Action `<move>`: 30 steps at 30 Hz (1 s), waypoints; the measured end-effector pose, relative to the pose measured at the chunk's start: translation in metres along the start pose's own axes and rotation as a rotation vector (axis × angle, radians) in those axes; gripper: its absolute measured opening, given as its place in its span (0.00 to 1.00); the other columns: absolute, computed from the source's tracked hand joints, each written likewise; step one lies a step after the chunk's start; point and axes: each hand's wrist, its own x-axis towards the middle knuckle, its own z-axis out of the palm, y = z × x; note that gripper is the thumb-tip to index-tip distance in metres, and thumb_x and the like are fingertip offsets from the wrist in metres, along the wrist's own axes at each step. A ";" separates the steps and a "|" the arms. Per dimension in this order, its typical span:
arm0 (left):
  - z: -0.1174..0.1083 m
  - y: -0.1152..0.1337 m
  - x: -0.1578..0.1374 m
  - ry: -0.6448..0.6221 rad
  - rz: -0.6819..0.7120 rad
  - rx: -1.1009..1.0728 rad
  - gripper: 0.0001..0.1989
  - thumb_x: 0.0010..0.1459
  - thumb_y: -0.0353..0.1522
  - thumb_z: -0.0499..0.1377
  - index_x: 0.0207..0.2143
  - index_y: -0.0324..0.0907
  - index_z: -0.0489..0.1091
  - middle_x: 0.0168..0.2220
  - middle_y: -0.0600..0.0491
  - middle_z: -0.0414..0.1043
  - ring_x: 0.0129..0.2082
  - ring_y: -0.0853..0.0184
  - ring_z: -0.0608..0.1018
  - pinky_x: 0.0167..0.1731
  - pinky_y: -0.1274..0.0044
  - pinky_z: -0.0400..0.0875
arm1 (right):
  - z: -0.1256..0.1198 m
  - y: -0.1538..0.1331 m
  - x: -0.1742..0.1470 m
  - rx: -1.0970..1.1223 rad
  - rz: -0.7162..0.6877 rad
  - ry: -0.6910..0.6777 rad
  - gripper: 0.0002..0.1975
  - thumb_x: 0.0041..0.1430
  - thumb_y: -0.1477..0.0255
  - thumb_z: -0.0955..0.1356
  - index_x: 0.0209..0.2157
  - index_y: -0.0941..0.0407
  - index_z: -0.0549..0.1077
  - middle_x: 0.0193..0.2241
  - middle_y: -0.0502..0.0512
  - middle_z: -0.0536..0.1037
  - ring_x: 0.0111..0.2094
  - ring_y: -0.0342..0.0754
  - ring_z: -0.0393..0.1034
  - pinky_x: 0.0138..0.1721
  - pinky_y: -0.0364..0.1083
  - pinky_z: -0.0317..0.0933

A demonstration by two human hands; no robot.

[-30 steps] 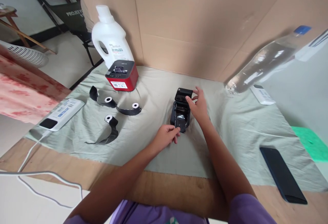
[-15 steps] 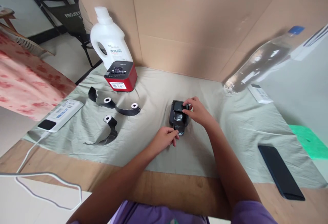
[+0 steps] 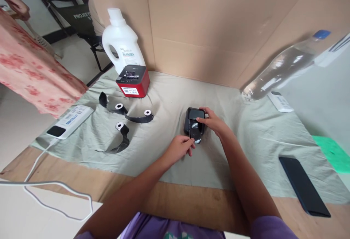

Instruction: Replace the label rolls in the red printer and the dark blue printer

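Note:
On the cloth in front of me sits a small black device (image 3: pixel 187 125), which looks like a label printer, with a flap-like lid on top. A glossy black strip (image 3: pixel 195 131) hangs out of its near side. My left hand (image 3: pixel 181 147) pinches the lower end of that strip between thumb and fingers. My right hand (image 3: pixel 212 119) grips the device from the right, thumb at the lid's near edge and fingers at its far right corner. Left of my hands lie several small rolls of black strip (image 3: pixel 123 137) with white cores, partly unrolled.
A red and black box-shaped machine (image 3: pixel 139 85) stands before a white detergent jug (image 3: pixel 124 36). White power bank (image 3: pixel 71 120) with cable sits left. A leaning water bottle (image 3: pixel 284 67), white device (image 3: pixel 280 101) and dark phone (image 3: pixel 303 186) are right. Cardboard (image 3: pixel 191 23) rises behind. Another person's hand (image 3: pixel 20 9) shows far left.
The view has shifted slightly, so everything sits a little further right. The lid looks lower on the device, with my right fingers pressed around it. Another person's arm has appeared at upper left.

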 end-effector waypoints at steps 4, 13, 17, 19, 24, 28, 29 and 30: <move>0.002 0.001 -0.002 0.017 0.017 0.004 0.20 0.58 0.46 0.56 0.25 0.39 0.71 0.16 0.55 0.68 0.14 0.75 0.59 0.18 0.79 0.52 | 0.001 0.000 -0.001 -0.012 -0.015 0.026 0.32 0.48 0.64 0.73 0.56 0.50 0.69 0.52 0.58 0.68 0.46 0.51 0.67 0.50 0.53 0.63; -0.020 0.014 -0.007 0.202 0.127 -0.001 0.22 0.59 0.47 0.55 0.23 0.39 0.70 0.14 0.56 0.65 0.16 0.73 0.63 0.21 0.79 0.56 | -0.002 -0.006 -0.007 0.055 0.034 -0.033 0.36 0.48 0.62 0.73 0.60 0.51 0.66 0.54 0.60 0.68 0.49 0.54 0.67 0.50 0.51 0.62; -0.027 0.012 -0.005 0.262 0.148 -0.001 0.19 0.58 0.45 0.55 0.24 0.40 0.70 0.15 0.57 0.64 0.16 0.74 0.61 0.20 0.80 0.54 | -0.003 -0.012 -0.010 0.078 0.060 -0.035 0.38 0.47 0.62 0.73 0.61 0.53 0.65 0.55 0.61 0.68 0.47 0.53 0.67 0.46 0.49 0.62; -0.029 0.014 0.002 0.284 0.190 0.004 0.17 0.58 0.43 0.56 0.27 0.39 0.71 0.17 0.57 0.65 0.16 0.74 0.61 0.20 0.80 0.54 | -0.003 -0.012 -0.010 0.076 0.065 -0.027 0.38 0.47 0.63 0.73 0.61 0.54 0.66 0.54 0.61 0.69 0.47 0.53 0.67 0.44 0.48 0.61; -0.040 0.044 0.041 0.282 0.202 0.001 0.13 0.60 0.37 0.59 0.44 0.39 0.71 0.22 0.59 0.66 0.17 0.76 0.63 0.19 0.81 0.55 | -0.004 -0.008 -0.004 0.132 0.081 -0.062 0.39 0.47 0.66 0.70 0.63 0.52 0.64 0.52 0.58 0.72 0.43 0.51 0.68 0.36 0.45 0.59; -0.051 0.063 0.064 0.104 0.052 0.081 0.25 0.60 0.34 0.60 0.59 0.42 0.65 0.21 0.60 0.64 0.17 0.75 0.65 0.16 0.82 0.49 | -0.007 -0.002 -0.004 0.165 0.092 -0.077 0.43 0.47 0.67 0.71 0.66 0.52 0.61 0.56 0.58 0.70 0.35 0.46 0.67 0.31 0.45 0.58; -0.054 0.063 0.066 0.074 0.036 0.095 0.26 0.60 0.35 0.61 0.60 0.43 0.64 0.21 0.59 0.65 0.17 0.75 0.66 0.16 0.82 0.48 | -0.008 0.000 -0.005 0.181 0.082 -0.079 0.43 0.47 0.67 0.72 0.66 0.52 0.61 0.58 0.58 0.69 0.33 0.45 0.66 0.30 0.45 0.59; -0.056 0.062 0.068 0.054 0.032 0.103 0.27 0.61 0.37 0.61 0.61 0.43 0.63 0.22 0.58 0.66 0.18 0.74 0.68 0.16 0.82 0.48 | -0.008 0.002 -0.005 0.202 0.067 -0.077 0.44 0.47 0.67 0.73 0.67 0.53 0.60 0.60 0.59 0.67 0.31 0.43 0.65 0.29 0.45 0.59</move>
